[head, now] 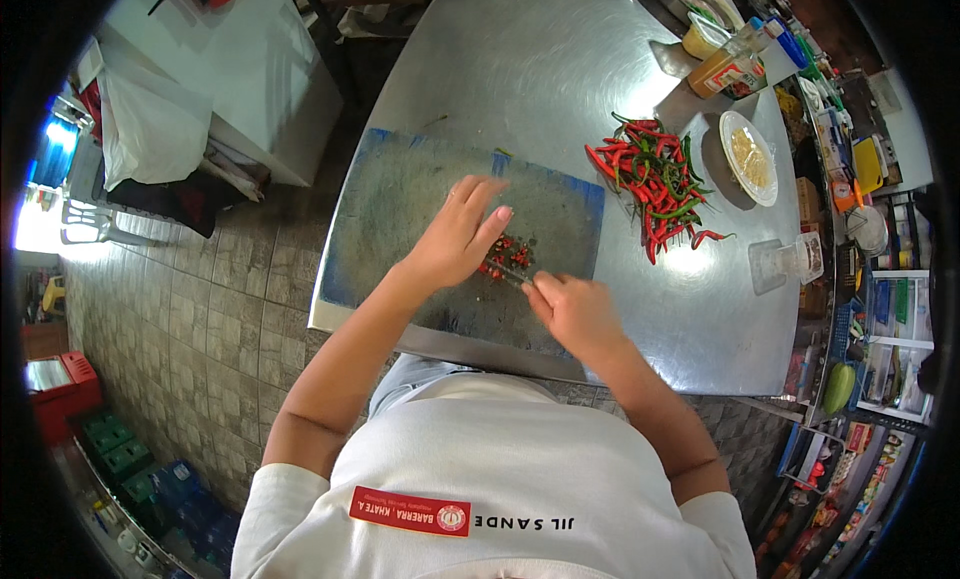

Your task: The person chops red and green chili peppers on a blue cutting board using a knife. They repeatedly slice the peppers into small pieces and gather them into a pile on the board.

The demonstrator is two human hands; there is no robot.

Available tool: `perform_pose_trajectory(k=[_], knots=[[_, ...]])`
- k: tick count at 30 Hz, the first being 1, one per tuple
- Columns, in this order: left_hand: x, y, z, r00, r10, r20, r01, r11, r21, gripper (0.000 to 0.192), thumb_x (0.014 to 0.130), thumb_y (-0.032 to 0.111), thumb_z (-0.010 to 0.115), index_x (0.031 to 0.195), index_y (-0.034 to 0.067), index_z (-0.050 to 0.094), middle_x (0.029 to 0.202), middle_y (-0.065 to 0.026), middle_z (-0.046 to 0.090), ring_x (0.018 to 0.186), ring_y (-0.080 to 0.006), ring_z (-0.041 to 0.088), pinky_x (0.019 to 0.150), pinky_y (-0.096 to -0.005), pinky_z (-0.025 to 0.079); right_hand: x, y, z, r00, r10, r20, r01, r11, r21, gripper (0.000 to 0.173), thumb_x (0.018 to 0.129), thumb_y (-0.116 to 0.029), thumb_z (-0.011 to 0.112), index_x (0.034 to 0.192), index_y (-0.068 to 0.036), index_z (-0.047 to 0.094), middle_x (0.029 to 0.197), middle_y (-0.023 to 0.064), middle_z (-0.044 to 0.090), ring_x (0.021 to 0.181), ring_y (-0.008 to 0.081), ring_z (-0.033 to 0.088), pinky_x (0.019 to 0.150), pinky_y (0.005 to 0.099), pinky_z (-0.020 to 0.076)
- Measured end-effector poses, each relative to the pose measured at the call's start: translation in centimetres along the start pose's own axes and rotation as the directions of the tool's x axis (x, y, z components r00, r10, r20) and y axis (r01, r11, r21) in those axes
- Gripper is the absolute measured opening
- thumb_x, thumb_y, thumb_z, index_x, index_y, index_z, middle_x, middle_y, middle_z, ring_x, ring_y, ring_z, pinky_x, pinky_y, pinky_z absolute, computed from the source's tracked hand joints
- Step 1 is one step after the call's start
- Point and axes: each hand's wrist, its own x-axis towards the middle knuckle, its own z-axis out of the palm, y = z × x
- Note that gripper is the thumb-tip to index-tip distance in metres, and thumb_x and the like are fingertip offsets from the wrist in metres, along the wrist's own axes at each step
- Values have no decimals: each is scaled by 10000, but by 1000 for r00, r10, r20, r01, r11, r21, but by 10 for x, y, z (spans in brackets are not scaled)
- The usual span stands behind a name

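My right hand [571, 310] is closed around the handle of a knife, whose blade [511, 273] points left into chopped red chili pieces [517, 255]. My left hand [463, 232] is over the blade's far end with its fingers extended, hiding the tip; whether it touches the blade cannot be told. Both hands are above a worn blue cutting board [375, 204] that lies on a stainless steel table. Right of the board is a pile of whole red and green chilies [652, 178].
A white plate with pale minced food [750, 157], a clear plastic cup [808, 257] and a sauce bottle [727, 67] stand on the steel table [525, 54] at the right. Crowded shelves line the right side. A white cabinet [247, 61] is at the upper left.
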Motion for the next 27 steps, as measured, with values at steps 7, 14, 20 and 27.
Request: perform_pose_trajectory(k=[7,14,20,27], knots=[[11,-14,-5,985,-135,-107,126,989,-83,440,996,337,397,1257,-11,462,1261,-209,461,1177,-351,439,982,-386,376,59,38,-19,939,-334,75,339,939,-57,268,894,-318,557,736,-103,578,584,98,595,546,323,609,499,423,477],[15,-17,7,974,-166,-156,162,986,-38,432,999,335,389,1251,-6,472,1233,-199,483,1158,-345,453,970,-387,383,63,54,-14,938,-307,158,309,951,11,268,898,-320,550,749,-100,581,600,101,599,571,329,608,528,434,475],[16,-22,4,963,-154,-221,144,988,-63,383,1005,303,385,1226,16,510,1185,-157,520,1109,-281,505,952,-341,387,78,58,-21,908,-379,179,385,923,-3,273,901,-337,541,766,-104,585,630,99,606,585,328,610,534,436,474],[20,-21,11,945,-209,-250,213,977,-11,388,992,304,406,1209,0,511,1176,-193,520,1118,-345,486,944,-379,395,88,73,-16,899,-404,167,403,914,40,285,898,-352,540,758,-107,580,644,97,610,606,325,615,547,440,475]])
